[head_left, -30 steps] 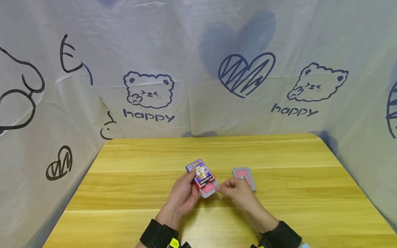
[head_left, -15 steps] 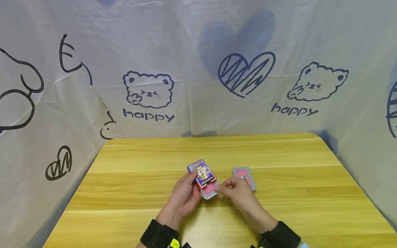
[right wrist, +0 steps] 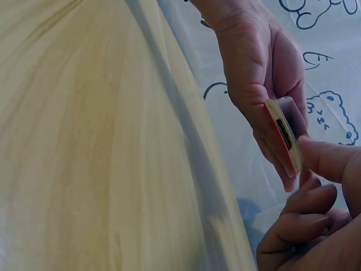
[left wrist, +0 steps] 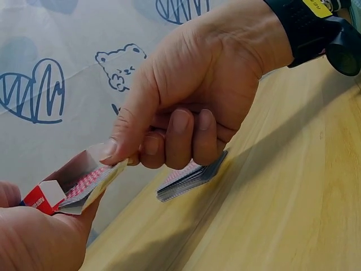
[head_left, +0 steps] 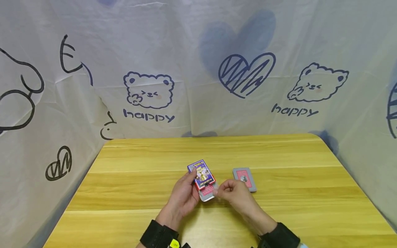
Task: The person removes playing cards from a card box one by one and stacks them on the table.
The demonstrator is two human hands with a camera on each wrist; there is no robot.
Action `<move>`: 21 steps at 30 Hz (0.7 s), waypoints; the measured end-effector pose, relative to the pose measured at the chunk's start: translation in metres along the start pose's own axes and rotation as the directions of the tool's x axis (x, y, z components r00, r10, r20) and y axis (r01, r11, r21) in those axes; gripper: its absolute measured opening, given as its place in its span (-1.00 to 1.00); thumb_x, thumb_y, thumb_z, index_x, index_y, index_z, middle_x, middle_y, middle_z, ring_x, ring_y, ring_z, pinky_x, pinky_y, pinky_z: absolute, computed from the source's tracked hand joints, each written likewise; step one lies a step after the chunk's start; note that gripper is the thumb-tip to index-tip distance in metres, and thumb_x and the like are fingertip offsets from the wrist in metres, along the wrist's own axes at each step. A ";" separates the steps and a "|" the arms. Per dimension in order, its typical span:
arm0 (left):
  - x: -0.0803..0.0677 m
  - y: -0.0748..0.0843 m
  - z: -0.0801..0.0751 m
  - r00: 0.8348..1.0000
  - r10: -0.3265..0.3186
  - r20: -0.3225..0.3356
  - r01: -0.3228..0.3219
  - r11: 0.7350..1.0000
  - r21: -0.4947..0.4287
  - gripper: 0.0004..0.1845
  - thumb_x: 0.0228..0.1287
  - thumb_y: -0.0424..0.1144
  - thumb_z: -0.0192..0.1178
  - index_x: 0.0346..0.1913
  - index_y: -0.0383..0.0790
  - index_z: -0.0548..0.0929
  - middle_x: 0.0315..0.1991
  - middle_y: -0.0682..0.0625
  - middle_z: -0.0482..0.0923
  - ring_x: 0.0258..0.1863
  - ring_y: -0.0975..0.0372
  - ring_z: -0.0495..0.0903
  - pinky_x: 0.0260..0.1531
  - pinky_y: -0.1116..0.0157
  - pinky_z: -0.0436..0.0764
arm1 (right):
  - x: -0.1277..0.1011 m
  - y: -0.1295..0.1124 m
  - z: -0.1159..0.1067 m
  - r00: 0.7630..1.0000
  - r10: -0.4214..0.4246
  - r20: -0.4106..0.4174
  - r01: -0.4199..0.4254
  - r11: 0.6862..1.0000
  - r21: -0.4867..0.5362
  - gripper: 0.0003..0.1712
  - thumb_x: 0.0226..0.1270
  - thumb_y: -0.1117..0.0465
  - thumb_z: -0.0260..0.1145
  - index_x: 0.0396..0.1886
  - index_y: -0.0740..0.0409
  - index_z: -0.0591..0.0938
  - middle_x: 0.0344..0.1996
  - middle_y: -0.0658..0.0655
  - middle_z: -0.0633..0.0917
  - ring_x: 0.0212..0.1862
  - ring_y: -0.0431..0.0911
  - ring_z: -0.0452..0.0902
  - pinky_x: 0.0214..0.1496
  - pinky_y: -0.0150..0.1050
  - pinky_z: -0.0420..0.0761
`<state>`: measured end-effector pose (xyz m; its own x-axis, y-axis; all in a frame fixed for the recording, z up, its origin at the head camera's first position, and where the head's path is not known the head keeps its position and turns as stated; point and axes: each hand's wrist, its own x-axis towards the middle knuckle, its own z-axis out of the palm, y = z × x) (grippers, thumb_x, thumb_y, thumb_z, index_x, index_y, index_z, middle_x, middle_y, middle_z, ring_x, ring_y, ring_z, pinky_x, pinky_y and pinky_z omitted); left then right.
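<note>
Head view: the left hand grips a purple and red card box just above the desk, near its middle. The right hand pinches the packet of red-backed cards that juts from the near, open end of the box. A second stack of playing cards lies flat on the desk just to the right, apart from both hands. To seat the packet well, I would keep the box steady and level, square the cards' edges first, and push along the box's long axis so no corner catches the mouth.

Left wrist view: the right hand has its thumb and forefinger closed on the cards' edge, the other fingers curled under. The box mouth looks tight, so a light, even pinch seems wiser than a hard squeeze that bows the cards. The loose stack sits on the desk behind.

Right wrist view: the left hand wraps the box by its sides, seen edge-on. The right hand's thumb tip bears on its near end. Holding by the sides probably leaves the opening free; the flap is not visible here.
</note>
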<state>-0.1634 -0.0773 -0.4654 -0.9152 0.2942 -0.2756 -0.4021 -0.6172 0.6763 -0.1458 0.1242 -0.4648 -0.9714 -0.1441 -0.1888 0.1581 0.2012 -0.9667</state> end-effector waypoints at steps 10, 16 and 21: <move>0.001 0.001 -0.001 1.000 -0.005 -0.011 0.004 1.000 -0.027 -0.42 0.78 -0.08 -0.20 0.63 -0.31 0.06 0.43 -0.22 0.51 0.29 0.17 0.65 0.35 0.24 0.59 | 0.000 -0.001 -0.003 0.997 0.010 0.082 -0.015 0.998 0.059 -0.73 0.43 0.23 0.40 -0.31 0.42 0.66 -0.69 -0.04 0.47 -0.62 -0.23 0.29 -0.59 -0.44 0.26; 0.002 0.003 -0.003 0.999 0.010 -0.033 -0.011 0.999 -0.044 -0.41 0.78 -0.06 -0.21 0.63 -0.31 0.07 0.54 -0.29 0.34 0.29 0.17 0.65 0.35 0.21 0.60 | -0.001 -0.003 -0.007 0.988 0.009 0.154 -0.025 0.994 0.103 -0.73 0.46 0.22 0.38 -0.41 0.31 0.64 -0.70 -0.05 0.52 -0.66 -0.27 0.31 -0.63 -0.45 0.27; 0.003 0.006 -0.004 0.998 0.030 -0.055 -0.033 0.998 -0.048 -0.41 0.78 -0.05 -0.21 0.62 -0.31 0.07 0.54 -0.29 0.35 0.30 0.15 0.64 0.35 0.18 0.61 | -0.003 -0.004 -0.009 0.983 0.009 0.184 -0.030 0.993 0.115 -0.73 0.47 0.22 0.36 -0.45 0.24 0.63 -0.66 -0.05 0.55 -0.68 -0.28 0.31 -0.64 -0.45 0.26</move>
<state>-0.1686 -0.0833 -0.4645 -0.9271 0.2352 -0.2919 -0.3727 -0.6610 0.6513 -0.1455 0.1324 -0.4590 -0.9209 -0.3179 -0.2257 0.2068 0.0926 -0.9740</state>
